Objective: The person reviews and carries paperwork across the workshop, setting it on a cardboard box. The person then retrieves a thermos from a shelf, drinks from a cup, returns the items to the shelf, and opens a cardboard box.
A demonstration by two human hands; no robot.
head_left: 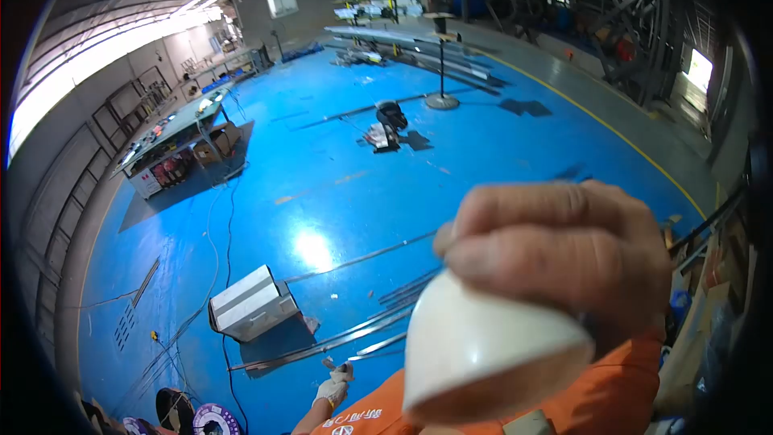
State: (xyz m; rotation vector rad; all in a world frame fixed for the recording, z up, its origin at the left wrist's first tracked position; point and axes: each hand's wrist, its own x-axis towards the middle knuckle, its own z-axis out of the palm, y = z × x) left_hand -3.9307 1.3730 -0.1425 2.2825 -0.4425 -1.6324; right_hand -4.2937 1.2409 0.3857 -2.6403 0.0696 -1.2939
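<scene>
Close to the camera, my bare right hand (555,246) pinches a smooth white cup (483,338) by its narrow end. The cup is tilted, with its wide opening towards the bottom of the view and a brownish inside showing. Low in the view, my left hand (330,391) wears a pale work glove with dark fingertips. Its fingers are curled, and a small greyish piece sticks out by them, too small to name. An orange garment (386,407) with white lettering fills the bottom edge, partly behind the cup.
Long metal profiles (338,344) lie on the blue floor beside a whitish carton (254,306). A workbench (173,141) stands left, with cables trailing from it. Farther off are a round-based stand (441,101) and a dark item (390,115). Spools (216,420) sit bottom left.
</scene>
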